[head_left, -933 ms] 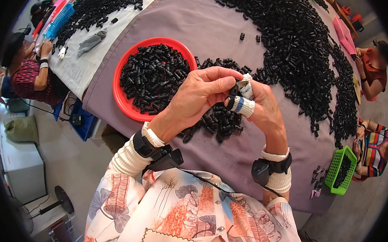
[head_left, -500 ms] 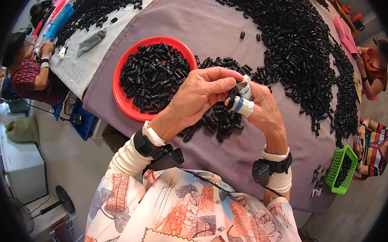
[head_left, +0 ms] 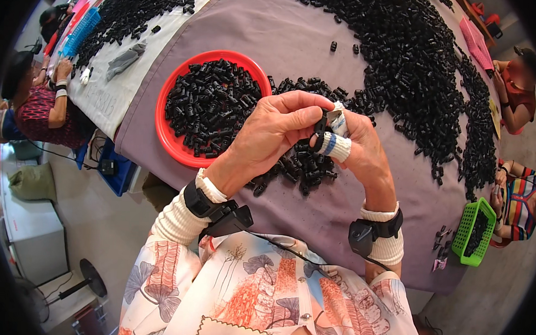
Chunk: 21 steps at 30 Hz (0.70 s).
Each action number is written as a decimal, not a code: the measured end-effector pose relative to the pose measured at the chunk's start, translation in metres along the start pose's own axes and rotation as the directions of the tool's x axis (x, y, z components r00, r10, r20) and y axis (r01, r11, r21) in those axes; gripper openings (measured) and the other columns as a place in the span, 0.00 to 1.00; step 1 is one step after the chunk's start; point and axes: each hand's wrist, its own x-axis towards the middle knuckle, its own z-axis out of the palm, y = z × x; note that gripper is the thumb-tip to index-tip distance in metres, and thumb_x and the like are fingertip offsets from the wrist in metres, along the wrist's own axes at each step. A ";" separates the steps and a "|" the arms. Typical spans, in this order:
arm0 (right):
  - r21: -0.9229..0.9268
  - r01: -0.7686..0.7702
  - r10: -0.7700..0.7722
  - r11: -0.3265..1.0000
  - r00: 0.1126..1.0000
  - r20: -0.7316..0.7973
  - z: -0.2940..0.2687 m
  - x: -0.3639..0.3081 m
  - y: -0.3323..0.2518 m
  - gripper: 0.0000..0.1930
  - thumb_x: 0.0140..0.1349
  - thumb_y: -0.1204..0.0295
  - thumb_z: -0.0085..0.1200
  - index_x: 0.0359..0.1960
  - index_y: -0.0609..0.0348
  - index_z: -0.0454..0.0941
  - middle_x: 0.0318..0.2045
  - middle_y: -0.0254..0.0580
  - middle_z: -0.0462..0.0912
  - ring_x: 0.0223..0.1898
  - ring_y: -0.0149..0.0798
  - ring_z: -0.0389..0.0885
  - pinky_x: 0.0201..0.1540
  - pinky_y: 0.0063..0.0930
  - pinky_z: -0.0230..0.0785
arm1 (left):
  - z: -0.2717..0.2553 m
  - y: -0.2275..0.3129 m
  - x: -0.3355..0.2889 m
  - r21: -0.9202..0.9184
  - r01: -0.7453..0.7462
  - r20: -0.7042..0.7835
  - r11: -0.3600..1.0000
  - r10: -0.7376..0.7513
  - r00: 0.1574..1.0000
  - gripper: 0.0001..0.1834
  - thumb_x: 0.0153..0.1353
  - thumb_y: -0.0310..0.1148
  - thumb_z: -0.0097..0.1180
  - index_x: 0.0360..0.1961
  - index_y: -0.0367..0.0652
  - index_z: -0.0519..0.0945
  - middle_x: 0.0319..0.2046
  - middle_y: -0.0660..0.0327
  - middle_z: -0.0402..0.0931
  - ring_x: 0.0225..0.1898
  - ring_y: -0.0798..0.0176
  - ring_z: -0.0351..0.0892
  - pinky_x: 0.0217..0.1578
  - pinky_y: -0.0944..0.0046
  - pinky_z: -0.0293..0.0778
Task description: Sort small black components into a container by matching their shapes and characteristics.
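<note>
Currently, a small black plastic part (head_left: pixel 321 126) sits between both hands above the table (head_left: pixel 238 32): the left hand (head_left: pixel 269 128) pinches it between thumb and forefinger, and the right hand (head_left: pixel 365 147), in white finger wraps (head_left: pixel 336 147), curls closed around it. This looks like fingertip work on one piece; the next move seemingly calls for a steady two-handed grip. Beneath lies a loose pile (head_left: pixel 304 171), left of it a filled red basin (head_left: pixel 163 116).

Left hand (head_left: pixel 270 125) and right hand (head_left: pixel 364 139) cover most of that little black part (head_left: pixel 322 123) tbh, top edge chops the big parts heap (head_left: pixel 400 71), bottom crops the leaf-print shirt (head_left: pixel 255 294).
</note>
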 end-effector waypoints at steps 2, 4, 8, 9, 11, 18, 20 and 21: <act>0.004 -0.007 0.007 1.000 1.000 -0.007 0.000 0.000 0.001 0.14 0.48 0.62 0.62 0.27 0.60 0.74 0.19 0.26 0.71 0.23 0.23 0.66 0.26 0.21 0.61 | 0.001 0.000 0.000 -0.007 -0.002 0.010 1.000 0.003 1.000 0.12 0.62 0.28 0.51 0.45 0.35 0.75 0.36 0.59 0.78 0.36 0.69 0.79 0.39 0.68 0.77; -0.002 -0.011 0.011 1.000 1.000 -0.013 -0.001 -0.001 0.000 0.15 0.48 0.62 0.62 0.27 0.60 0.74 0.19 0.27 0.71 0.23 0.23 0.66 0.26 0.21 0.61 | 0.002 0.001 0.000 -0.010 0.001 0.004 1.000 -0.001 1.000 0.12 0.62 0.28 0.51 0.45 0.35 0.75 0.36 0.58 0.78 0.36 0.69 0.79 0.39 0.68 0.77; -0.015 -0.008 0.008 1.000 1.000 -0.011 -0.001 -0.001 -0.001 0.16 0.48 0.61 0.62 0.27 0.61 0.75 0.19 0.27 0.72 0.23 0.23 0.67 0.26 0.21 0.62 | 0.002 0.000 0.000 0.005 0.008 -0.016 1.000 -0.007 1.000 0.12 0.62 0.28 0.51 0.45 0.34 0.75 0.36 0.58 0.78 0.36 0.69 0.79 0.38 0.68 0.78; -0.015 -0.009 0.008 1.000 1.000 -0.012 -0.001 -0.001 -0.001 0.16 0.48 0.61 0.62 0.27 0.61 0.75 0.19 0.27 0.72 0.23 0.23 0.67 0.26 0.21 0.62 | 0.002 0.000 0.000 0.010 0.008 -0.023 1.000 -0.007 1.000 0.12 0.62 0.28 0.51 0.45 0.34 0.75 0.36 0.58 0.78 0.36 0.69 0.79 0.38 0.68 0.78; -0.057 -0.018 0.018 0.998 1.000 -0.001 -0.001 0.000 0.001 0.16 0.48 0.61 0.62 0.27 0.61 0.75 0.19 0.28 0.72 0.23 0.24 0.67 0.26 0.22 0.62 | 0.003 0.000 0.000 0.015 0.008 -0.031 1.000 -0.008 0.999 0.12 0.62 0.28 0.51 0.44 0.34 0.75 0.36 0.58 0.78 0.36 0.69 0.79 0.38 0.68 0.78; -0.079 0.002 -0.002 0.997 1.000 -0.003 0.000 0.001 0.000 0.15 0.49 0.62 0.62 0.27 0.62 0.74 0.18 0.30 0.71 0.22 0.24 0.67 0.26 0.22 0.62 | 0.003 0.001 0.000 0.018 0.014 -0.036 1.000 -0.013 0.999 0.12 0.62 0.28 0.51 0.44 0.34 0.76 0.36 0.58 0.78 0.35 0.69 0.79 0.37 0.69 0.78; -0.083 0.062 -0.062 0.995 0.998 -0.002 0.000 0.002 0.007 0.14 0.49 0.63 0.61 0.27 0.62 0.74 0.18 0.30 0.71 0.22 0.24 0.66 0.25 0.22 0.62 | 0.003 0.000 0.000 0.019 0.018 -0.036 1.000 -0.017 0.999 0.11 0.61 0.28 0.51 0.44 0.34 0.76 0.36 0.58 0.78 0.35 0.69 0.79 0.37 0.69 0.78; -0.083 0.062 -0.062 0.995 0.998 -0.002 0.000 0.002 0.007 0.14 0.49 0.63 0.61 0.27 0.62 0.74 0.18 0.30 0.71 0.22 0.24 0.66 0.25 0.22 0.62 | 0.002 0.000 -0.001 0.025 0.016 -0.045 1.000 -0.015 0.999 0.11 0.61 0.28 0.51 0.44 0.34 0.76 0.36 0.58 0.78 0.35 0.69 0.79 0.37 0.69 0.78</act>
